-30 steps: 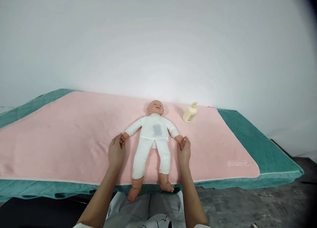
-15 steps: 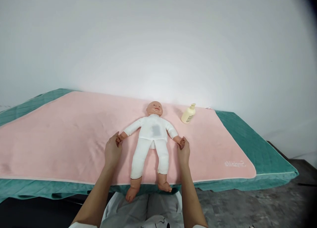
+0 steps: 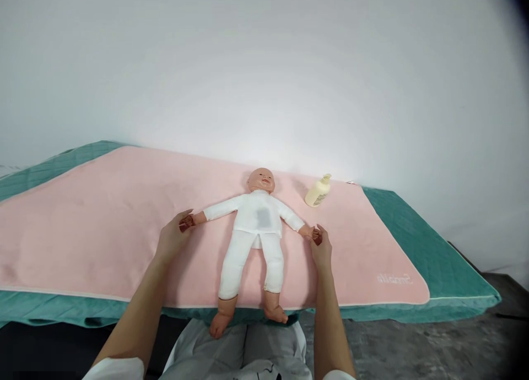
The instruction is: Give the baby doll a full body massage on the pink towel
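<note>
A baby doll (image 3: 258, 215) in a white cloth suit lies face up, its head toward the wall and its bare feet over the near edge. My left hand (image 3: 174, 235) grips the doll's hand on the left side, with that arm stretched outward. On the other side, my right hand (image 3: 322, 249) holds the doll's other hand, thumb and fingers closed round it. Both doll arms are spread away from the body, slanting slightly down. A pale yellow pump bottle (image 3: 318, 191) stands to the right of the doll's head.
The doll lies on a pink mat (image 3: 124, 226) spread over a green padded cover (image 3: 430, 242). A white wall (image 3: 264, 71) rises directly behind. Grey floor (image 3: 405, 347) shows at the lower right, and my legs are below the near edge.
Both my hands have moved outward, left and right, drawing the doll's arms wider apart. The view has shifted slightly.
</note>
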`<state>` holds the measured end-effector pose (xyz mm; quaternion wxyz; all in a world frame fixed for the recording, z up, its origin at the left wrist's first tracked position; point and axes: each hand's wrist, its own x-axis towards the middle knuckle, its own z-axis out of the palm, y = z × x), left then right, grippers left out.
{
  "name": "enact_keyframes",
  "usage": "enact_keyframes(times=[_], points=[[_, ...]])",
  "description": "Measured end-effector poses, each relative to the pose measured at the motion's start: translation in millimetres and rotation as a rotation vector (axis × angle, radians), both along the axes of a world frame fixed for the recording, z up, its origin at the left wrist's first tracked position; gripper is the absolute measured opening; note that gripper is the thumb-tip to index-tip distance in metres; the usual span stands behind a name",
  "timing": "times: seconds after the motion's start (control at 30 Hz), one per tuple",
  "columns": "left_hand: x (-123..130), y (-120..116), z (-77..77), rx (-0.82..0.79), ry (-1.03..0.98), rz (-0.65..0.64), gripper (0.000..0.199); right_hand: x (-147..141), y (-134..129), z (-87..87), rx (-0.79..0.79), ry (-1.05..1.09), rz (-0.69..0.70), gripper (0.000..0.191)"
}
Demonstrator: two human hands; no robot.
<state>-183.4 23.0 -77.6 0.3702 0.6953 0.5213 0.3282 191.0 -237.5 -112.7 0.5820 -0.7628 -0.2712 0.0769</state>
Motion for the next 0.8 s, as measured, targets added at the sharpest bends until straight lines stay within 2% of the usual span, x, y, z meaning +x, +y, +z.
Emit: enact_keyframes(times=[0.1,0.23,0.33,0.43,0.57,0.67,0.8], points=[[-2.5,7.4,-7.1,0.075,0.065,-0.003,0.05,8.3,-1.6,-4.7,0.032,0.013,0.023,0.067],[-2.5,7.8,-16.0,0.104,0.079,0.0,0.047,3.8,-0.2,-4.1,0.11,0.041,0.005,0.063],[-3.1,1.5,-19.3,0.172,0.115,0.032,0.055,-0.7,-1.1,-2.9,0.132,0.078,-0.055,0.067],[-5.4,-14.3,-20.6,0.244,0.181,0.076,0.06,-0.4,-5.0,-2.8,0.062,0.036,-0.15,0.071],[-10.7,-57.9,-25.9,0.376,0.171,0.086,0.052,2.4,-7.4,-2.6,-0.038,-0.069,-0.23,0.07],[-17.0,-103.6,-34.3,0.504,0.036,0.074,0.04,2.9,-3.8,-1.0,-0.094,-0.122,-0.204,0.065],[-27.3,-160.6,-47.5,0.497,-0.099,0.04,0.029,3.0,3.1,1.4,-0.161,-0.18,-0.159,0.053]])
